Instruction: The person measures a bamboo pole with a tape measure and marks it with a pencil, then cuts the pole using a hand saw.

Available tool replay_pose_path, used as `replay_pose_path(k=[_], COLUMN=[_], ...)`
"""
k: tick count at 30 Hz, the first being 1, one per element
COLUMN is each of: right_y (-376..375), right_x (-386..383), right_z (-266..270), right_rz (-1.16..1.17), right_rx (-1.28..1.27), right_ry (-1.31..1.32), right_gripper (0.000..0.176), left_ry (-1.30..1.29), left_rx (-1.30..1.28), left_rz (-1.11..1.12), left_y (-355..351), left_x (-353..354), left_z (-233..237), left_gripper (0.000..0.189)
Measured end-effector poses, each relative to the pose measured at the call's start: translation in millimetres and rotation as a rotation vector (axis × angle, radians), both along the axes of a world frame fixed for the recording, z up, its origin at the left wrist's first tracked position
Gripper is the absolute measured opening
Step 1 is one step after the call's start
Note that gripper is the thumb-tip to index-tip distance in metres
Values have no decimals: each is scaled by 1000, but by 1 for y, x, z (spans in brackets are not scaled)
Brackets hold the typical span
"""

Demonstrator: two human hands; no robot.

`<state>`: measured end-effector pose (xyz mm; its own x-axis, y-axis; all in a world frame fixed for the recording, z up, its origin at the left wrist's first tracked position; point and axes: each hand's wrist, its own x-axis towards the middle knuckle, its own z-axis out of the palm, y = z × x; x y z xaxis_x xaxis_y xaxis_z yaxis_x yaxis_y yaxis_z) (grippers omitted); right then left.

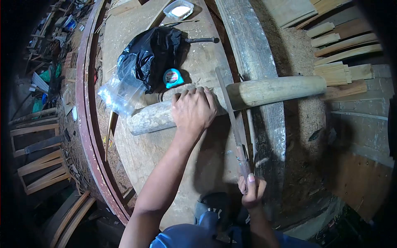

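Note:
A pale round log (277, 90) lies across the workbench, its right part over a long thick beam (252, 45). My left hand (191, 108) is wrapped over the log left of its middle. In my right hand (251, 190), below the log, is the handle of a handsaw (232, 120). The saw's blade crosses the log just right of my left hand, its tip pointing away from me. Whether the teeth have cut into the wood cannot be made out.
Beyond the log are a black plastic bag (153, 53), a blue tape measure (173, 78), a hammer-like tool (202, 40) and a clear tub (178, 10). Wooden boards (337, 74) are stacked at the right; wooden frames (41, 171) stand at the left.

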<state>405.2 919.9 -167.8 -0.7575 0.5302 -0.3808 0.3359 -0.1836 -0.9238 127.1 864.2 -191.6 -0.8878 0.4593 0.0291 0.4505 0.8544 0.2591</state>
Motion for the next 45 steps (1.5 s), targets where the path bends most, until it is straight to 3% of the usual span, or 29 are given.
replay_pose_path(k=[3,6,8,9,10,12,16,18,19,20,22,24,25,26,28,30,31,32,34,36,37,38,40,42,43,44,45], right_y=[-6,-12,-20,-21,-19,-13,-23,-26,-21,-4,-5,-24,-32,-35,-31,-35,-18,-6,-6,-32,-34,-33,-34,-12,2,-5,-6], right_x=[5,6,-7,-15,-25,-15,19,22,-5,-27,-33,21,14,23,17,-2,-17,-46,-44,4,24,21,33,-17,-55,-68,-57], right_z=[4,-1,-22,-31,-33,-18,-2,-30,-25,-32,-45,-78,-34,-13,9,-30,-44,-24,-20,-40,-36,1,-41,-48,-18,-36,-36], right_rz=[-8,29,-68,-68,-102,45,88,154,-43,185,122,256,7,113,14,-217,48,147,137,-28,59,-29,13,4,56,-130,-115], right_rx=[49,87,395,453,369,417,248,1089,429,1285,968,1147,892,1048,183,262,1009,1360,371,694,982,247,1002,929,510,528,486], right_ry=[5,-46,140,97,156,156,-79,-58,55,94,145,8,165,-14,-166,91,-24,46,-179,5,89,-101,-70,-14,-92,-63,-32], right_gripper=[54,41,21,15,17,18,21,17,10,8,20,34,21,17,21,21,26,24,18,16,18,22,33,42,46,50,52], left_ry=[-14,98,-8,-10,13,41,34,51,53,58,52,28,41,55,33,24,50,78,49,4,57,109,56,18,39,59,61], left_rx=[5,109,37,39,66,88,73,86,102,118,93,62,75,90,87,91,116,138,106,72,109,145,136,129,128,127,125], left_rz=[7,10,34,32,31,14,28,19,18,21,25,33,33,35,41,31,32,32,29,40,41,44,42,36,38,35,28], left_y=[0,-2,1,0,-1,-1,-3,-2,-3,-4,-2,-4,-4,-3,-5,-3,-4,-5,-3,-5,-5,-5,-6,-4,-6,-6,-6], left_x=[1,3,-1,2,3,2,2,5,6,6,4,5,5,4,4,6,6,5,3,5,6,7,8,7,7,6,5], left_z=[-2,-4,1,0,-1,-1,-2,-3,-4,-4,0,-1,-3,-4,-4,-5,-7,-7,-2,-2,-4,-5,-4,-3,-6,-6,-6], left_gripper=[37,37,37,37,37,37,37,37,37,37,38,38,38,38,39,40,40,40,39,39,38,38,38,38,37,36,36])
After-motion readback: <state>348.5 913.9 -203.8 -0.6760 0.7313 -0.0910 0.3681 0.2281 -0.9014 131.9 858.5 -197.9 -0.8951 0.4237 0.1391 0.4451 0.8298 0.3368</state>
